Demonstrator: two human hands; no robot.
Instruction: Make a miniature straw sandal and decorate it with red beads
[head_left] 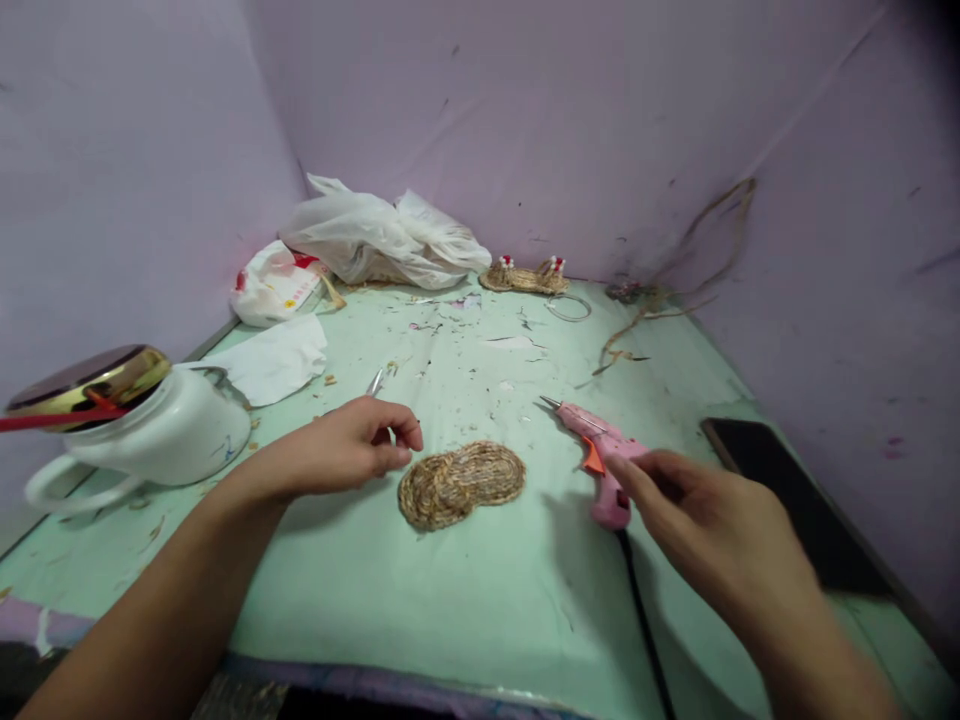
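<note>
A woven straw oval mat (460,485) lies on the green table (450,600) between my hands. My left hand (352,446) rests just left of it, fingers curled in with the thumb against them. The tip of a thin metal tool (375,382) sticks out from behind this hand. My right hand (697,520) reaches in from the right, fingers stretched out. Its fingertips touch the handle of a pink glue gun (600,455), which lies on the table with its nozzle pointing left and its black cord (645,630) running toward me.
A white pot with a gold lid (142,420) stands at the left, white paper (274,360) behind it. Plastic bags (382,240) fill the back corner, small straw pieces (525,277) and a wire ring (568,308) beside them. Straw strands (675,290) hang at the right wall; a dark phone (795,500) lies by the right edge.
</note>
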